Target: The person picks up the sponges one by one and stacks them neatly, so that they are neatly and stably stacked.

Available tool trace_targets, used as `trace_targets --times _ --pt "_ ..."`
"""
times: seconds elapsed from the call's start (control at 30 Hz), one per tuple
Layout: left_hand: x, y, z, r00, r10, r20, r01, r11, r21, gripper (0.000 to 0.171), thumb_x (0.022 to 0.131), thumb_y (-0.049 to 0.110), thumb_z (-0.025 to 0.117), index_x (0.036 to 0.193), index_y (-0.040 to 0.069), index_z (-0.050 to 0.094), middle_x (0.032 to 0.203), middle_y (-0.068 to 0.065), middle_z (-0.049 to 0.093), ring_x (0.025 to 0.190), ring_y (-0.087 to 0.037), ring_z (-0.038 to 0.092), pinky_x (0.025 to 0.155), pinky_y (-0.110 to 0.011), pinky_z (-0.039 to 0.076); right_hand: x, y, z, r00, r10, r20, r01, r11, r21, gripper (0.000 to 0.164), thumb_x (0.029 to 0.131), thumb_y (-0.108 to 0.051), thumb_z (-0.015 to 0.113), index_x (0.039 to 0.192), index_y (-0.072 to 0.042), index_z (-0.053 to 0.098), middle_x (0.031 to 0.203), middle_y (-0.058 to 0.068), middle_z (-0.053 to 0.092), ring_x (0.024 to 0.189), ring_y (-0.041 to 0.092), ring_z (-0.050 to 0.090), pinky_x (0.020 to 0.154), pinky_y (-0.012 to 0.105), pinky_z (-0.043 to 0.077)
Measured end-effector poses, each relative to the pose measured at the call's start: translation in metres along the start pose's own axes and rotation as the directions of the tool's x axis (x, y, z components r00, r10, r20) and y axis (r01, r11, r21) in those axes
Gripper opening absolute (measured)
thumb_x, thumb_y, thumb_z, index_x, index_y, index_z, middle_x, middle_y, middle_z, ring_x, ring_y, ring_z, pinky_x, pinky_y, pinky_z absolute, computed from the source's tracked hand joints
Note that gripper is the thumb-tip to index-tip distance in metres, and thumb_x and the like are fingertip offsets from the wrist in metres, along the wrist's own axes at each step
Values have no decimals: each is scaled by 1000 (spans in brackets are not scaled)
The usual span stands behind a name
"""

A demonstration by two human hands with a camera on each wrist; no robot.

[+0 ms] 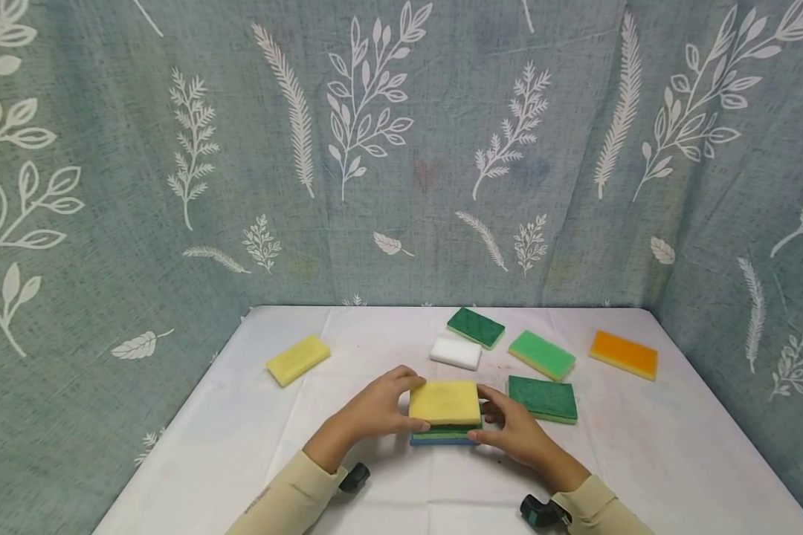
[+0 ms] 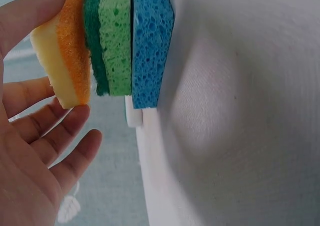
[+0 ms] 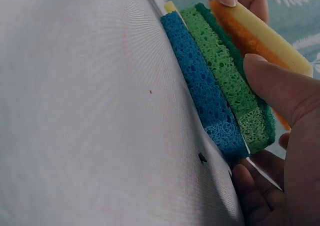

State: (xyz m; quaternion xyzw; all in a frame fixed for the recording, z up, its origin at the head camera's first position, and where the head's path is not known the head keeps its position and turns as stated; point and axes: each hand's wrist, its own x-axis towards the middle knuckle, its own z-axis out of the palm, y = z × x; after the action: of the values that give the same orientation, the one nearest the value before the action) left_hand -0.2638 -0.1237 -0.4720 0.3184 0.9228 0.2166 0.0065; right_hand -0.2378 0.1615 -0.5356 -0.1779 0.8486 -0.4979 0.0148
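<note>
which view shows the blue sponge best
The right wrist view: the blue sponge shows its long side end to end. The left wrist crops it at the top; the head view shows only a thin strip.

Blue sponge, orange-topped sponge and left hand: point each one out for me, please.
Blue sponge (image 2: 150,48): left wrist view, on its porous side.
Orange-topped sponge (image 1: 624,354): head view, on its orange top face.
Left hand (image 1: 379,406): head view, on the back of the hand.
</note>
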Motion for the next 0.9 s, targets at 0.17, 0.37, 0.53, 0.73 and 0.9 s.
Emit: trace_targets --times 0.17,0.37,0.53,0.73,0.9 --pt "1 2 2 1000 12 -6 -12 1000 13 79 74 63 75 134 14 58 126 5 52 114 -12 51 97 -36 46 1 1 0 1000 4 8 -4 1000 19 88 75 -38 85 148 -18 40 128 5 58 102 16 60 90 42 50" --pt "1 4 2 999 29 -16 -28 999 35 76 74 59 76 132 13 59 123 4 53 111 -12 52 96 -35 46 1 0 0 1000 -5 -4 5 1000 7 88 76 -39 83 148 -17 40 129 4 57 102 15 60 89 41 50" --pt "0 5 4 1000 17 -13 -17 999 36 75 74 58 77 132 13 59 123 4 53 111 -12 52 96 -35 47 0 -2 0 1000 -14 -1 14 1000 14 87 77 -42 82 148 -16 40 128 4 57 103 16 60 89 38 51" --pt "-1 5 5 999 28 -17 -27 999 39 75 75 58 77 131 12 60 122 4 53 110 -11 53 95 -34 47 -1 -2 0 1000 -13 3 13 1000 5 87 78 -43 80 149 -15 39 129 4 57 103 15 60 90 39 51" --pt "-1 6 5 999 36 -22 -35 999 36 73 74 56 79 130 12 61 120 5 54 108 -11 53 94 -34 47 -1 -1 0 1000 -12 6 12 1000 1 87 78 -41 81 149 -15 39 129 5 57 103 16 60 90 40 50"
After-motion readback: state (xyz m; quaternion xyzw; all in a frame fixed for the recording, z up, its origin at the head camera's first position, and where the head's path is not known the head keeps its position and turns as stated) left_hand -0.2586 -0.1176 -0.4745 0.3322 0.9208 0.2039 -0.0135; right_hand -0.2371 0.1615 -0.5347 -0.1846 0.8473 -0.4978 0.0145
